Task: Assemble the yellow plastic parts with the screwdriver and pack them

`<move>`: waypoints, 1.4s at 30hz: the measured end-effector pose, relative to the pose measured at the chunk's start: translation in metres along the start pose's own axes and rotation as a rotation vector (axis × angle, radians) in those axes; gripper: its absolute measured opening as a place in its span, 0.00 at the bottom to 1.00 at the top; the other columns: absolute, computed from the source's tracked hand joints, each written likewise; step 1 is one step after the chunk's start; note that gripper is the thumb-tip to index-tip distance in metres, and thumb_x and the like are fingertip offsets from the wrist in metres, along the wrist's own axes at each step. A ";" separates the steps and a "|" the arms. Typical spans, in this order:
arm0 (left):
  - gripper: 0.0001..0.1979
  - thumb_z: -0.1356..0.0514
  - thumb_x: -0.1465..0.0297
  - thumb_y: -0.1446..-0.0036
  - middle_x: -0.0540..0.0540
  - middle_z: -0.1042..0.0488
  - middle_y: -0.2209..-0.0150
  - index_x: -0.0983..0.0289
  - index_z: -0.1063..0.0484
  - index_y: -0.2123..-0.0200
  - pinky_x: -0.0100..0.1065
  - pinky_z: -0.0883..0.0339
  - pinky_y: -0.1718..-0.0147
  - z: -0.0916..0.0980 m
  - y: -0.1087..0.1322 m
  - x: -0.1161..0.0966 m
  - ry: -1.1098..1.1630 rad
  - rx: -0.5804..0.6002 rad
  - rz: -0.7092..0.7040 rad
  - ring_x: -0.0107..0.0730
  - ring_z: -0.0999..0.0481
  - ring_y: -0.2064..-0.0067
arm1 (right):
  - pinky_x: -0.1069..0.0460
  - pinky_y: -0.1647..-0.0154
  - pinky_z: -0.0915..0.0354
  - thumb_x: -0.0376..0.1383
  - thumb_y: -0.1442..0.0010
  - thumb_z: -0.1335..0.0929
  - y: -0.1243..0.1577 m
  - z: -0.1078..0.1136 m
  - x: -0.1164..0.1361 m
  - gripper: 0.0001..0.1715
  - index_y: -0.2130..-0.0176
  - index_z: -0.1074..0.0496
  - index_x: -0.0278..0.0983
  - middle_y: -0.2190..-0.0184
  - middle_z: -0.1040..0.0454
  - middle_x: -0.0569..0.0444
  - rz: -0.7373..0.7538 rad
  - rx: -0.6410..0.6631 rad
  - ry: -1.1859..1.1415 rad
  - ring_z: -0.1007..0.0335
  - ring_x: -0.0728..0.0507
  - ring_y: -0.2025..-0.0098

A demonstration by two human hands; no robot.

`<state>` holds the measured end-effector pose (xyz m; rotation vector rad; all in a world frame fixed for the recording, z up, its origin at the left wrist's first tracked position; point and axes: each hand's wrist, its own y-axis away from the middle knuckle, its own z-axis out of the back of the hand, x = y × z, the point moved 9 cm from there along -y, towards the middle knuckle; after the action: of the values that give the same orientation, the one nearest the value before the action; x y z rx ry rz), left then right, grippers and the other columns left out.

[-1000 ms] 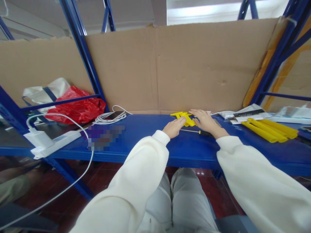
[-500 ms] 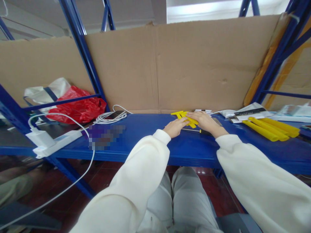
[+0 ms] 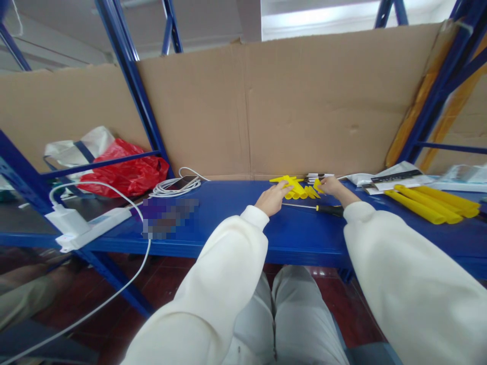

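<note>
Several yellow plastic pieces [image 3: 299, 190] lie in a cluster on the blue shelf top, some tube-shaped. My left hand [image 3: 271, 198] is at the left side of this cluster, its fingers closed on a yellow piece, with the fingertips partly lost against it. To the right of the cluster, my right hand [image 3: 333, 186] pinches a small yellow piece [image 3: 318, 186] between its fingers. A screwdriver [image 3: 327, 209] with a black and yellow handle and a thin metal shaft lies in front of the pieces, below both hands.
Long yellow tubes [image 3: 429, 203] lie at the right beside white packets [image 3: 399, 175]. Behind the hands are small white-and-black items [image 3: 317, 177] and a cardboard wall [image 3: 304, 106]. A coiled white cable [image 3: 178, 187], power strip [image 3: 99, 225] and red bag [image 3: 129, 170] are on the left.
My right hand has moved off the yellow cluster to the right and now pinches a small piece. More of the cluster and the screwdriver handle shows. My left hand has stayed beside the cluster.
</note>
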<state>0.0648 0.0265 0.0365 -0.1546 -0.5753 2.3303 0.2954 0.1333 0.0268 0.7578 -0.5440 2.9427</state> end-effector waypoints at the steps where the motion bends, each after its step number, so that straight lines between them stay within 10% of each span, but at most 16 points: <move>1: 0.31 0.49 0.82 0.34 0.60 0.33 0.28 0.57 0.30 0.32 0.42 0.28 0.37 0.001 0.000 0.001 0.007 -0.002 0.003 0.41 0.23 0.36 | 0.44 0.66 0.28 0.29 0.44 0.29 -0.002 -0.004 -0.001 0.04 0.69 0.21 0.36 0.80 0.26 0.46 -0.020 0.011 0.040 0.22 0.34 0.68; 22: 0.30 0.47 0.81 0.35 0.61 0.32 0.30 0.56 0.29 0.33 0.45 0.29 0.35 0.001 0.000 0.010 0.073 -0.037 0.022 0.43 0.22 0.37 | 0.51 0.54 0.27 0.23 0.52 0.32 0.023 -0.020 0.029 0.16 0.71 0.17 0.39 0.66 0.15 0.52 0.069 0.277 -0.048 0.19 0.39 0.58; 32: 0.29 0.47 0.81 0.35 0.62 0.32 0.30 0.58 0.28 0.34 0.45 0.29 0.35 0.002 0.000 0.011 0.108 -0.053 0.031 0.44 0.23 0.36 | 0.53 0.74 0.34 0.29 0.49 0.31 0.018 -0.019 0.013 0.07 0.74 0.22 0.38 0.75 0.20 0.50 0.034 0.246 -0.095 0.26 0.43 0.72; 42: 0.29 0.47 0.81 0.34 0.62 0.32 0.30 0.57 0.29 0.33 0.45 0.28 0.36 0.001 0.000 0.011 0.106 -0.046 0.028 0.44 0.22 0.37 | 0.49 0.72 0.27 0.30 0.43 0.30 0.020 -0.010 -0.017 0.11 0.76 0.28 0.38 0.77 0.22 0.45 -0.157 0.202 -0.464 0.24 0.41 0.73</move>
<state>0.0562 0.0335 0.0381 -0.3075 -0.5780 2.3214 0.3036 0.1185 0.0043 1.4498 -0.1914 2.7003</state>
